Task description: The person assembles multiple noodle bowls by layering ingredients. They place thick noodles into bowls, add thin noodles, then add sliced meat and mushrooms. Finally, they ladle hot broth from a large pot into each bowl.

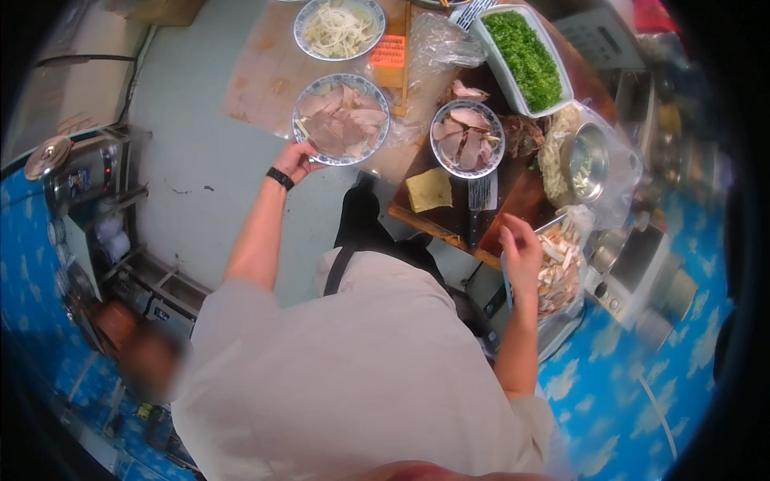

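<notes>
My left hand (293, 163), with a dark band on its wrist, grips the near rim of a blue-patterned bowl (302, 136) filled with sliced meat (343, 120). My right hand (521, 247) hangs over the front right of the cutting board (417, 224), fingers loosely bent and apart, with nothing seen in them. Close by it are the dark handle of a cleaver (474, 228) and a container of pale strips and pieces (559, 268). A second, smaller bowl of meat slices (468, 138) stands on the board, beside a folded yellowish cloth (430, 191).
Farther back stand a bowl of white shreds (338, 29) and a white tub of chopped greens (523, 60). An orange card (388, 50) and crumpled plastic wrap (441, 44) lie between them. A metal bowl (588, 163) sits at the right; a dark chunk of meat (523, 136) is on the board.
</notes>
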Available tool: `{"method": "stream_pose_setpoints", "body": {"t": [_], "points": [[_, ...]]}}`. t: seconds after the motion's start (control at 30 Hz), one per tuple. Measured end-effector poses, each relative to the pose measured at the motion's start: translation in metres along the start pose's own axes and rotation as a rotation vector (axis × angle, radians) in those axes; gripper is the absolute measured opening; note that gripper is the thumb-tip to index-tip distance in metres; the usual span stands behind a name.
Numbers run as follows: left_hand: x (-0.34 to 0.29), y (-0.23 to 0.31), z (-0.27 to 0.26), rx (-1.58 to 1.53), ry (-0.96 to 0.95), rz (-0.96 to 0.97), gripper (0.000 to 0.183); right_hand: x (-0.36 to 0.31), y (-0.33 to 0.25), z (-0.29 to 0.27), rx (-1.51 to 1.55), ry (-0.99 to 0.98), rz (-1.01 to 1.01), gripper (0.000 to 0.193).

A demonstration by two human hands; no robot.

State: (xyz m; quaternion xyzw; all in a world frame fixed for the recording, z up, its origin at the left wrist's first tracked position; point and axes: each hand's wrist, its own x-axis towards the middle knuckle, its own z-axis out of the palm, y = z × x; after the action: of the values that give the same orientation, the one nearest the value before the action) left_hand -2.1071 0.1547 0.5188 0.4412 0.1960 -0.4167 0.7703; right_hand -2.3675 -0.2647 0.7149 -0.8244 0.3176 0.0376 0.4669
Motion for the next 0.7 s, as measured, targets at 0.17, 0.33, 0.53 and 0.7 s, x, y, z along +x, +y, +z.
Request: {"method": "stream_pose_setpoints", "body": {"t": [0.17, 0.33, 0.53, 0.7], "points": [[0.037, 0.043, -0.055, 0.081, -0.211, -0.105, 0.063, -0.056, 0.07, -0.054, 0.001, 0.339, -0.046, 0.033], [0.121, 0.138, -0.097, 0.351, -0.001, 0.004, 0.038, -0.171, 0.17, -0.127, -0.111, 0.929, 0.33, 0.044], [0.269, 0.196, -0.102, 0.113, 0.004, 0.01, 0.042, -0.235, 0.256, -0.131, -0.149, 0.861, 0.784, 0.094], [0.286, 0.224, -0.098, 0.079, 0.163, -0.126, 0.04, -0.188, 0.245, -0.121, -0.085, 0.766, 0.419, 0.099]]}}
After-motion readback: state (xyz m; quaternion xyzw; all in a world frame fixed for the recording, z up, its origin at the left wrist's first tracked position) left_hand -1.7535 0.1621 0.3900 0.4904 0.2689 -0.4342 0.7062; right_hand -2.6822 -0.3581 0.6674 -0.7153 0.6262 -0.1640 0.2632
